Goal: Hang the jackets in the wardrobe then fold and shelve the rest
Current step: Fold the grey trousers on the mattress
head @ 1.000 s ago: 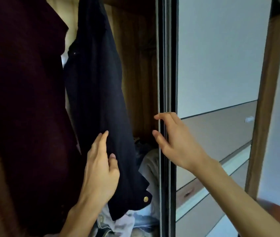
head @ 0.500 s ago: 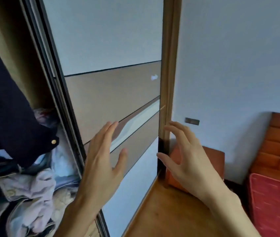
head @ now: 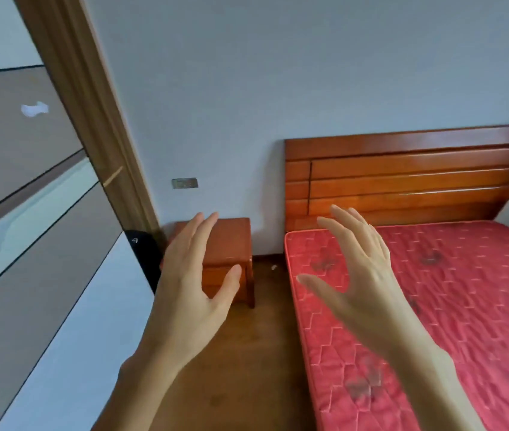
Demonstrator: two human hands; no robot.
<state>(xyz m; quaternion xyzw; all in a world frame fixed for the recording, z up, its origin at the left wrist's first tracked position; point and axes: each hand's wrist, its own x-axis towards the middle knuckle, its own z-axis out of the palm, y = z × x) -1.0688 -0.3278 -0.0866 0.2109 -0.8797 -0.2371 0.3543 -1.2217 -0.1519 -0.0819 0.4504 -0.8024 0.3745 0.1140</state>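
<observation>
The wardrobe's sliding door (head: 38, 244), with grey, brown and white panels, fills the left side, and its wooden frame post (head: 91, 119) runs beside it. No jacket or other clothing is in view. My left hand (head: 191, 287) is raised in front of me, fingers spread, holding nothing. My right hand (head: 359, 275) is raised beside it over the edge of the bed, also spread and holding nothing. Both hands are apart from the wardrobe.
A red quilted mattress (head: 452, 306) on a bed with a wooden headboard (head: 408, 178) takes up the right side. A small wooden bedside table (head: 228, 259) stands against the grey wall between wardrobe and bed. Brown wooden floor (head: 247, 368) runs between them.
The view has swung right, from the open wardrobe with its hanging dark jackets to the bed. My hands left the jacket and door edge and now hang open in the air.
</observation>
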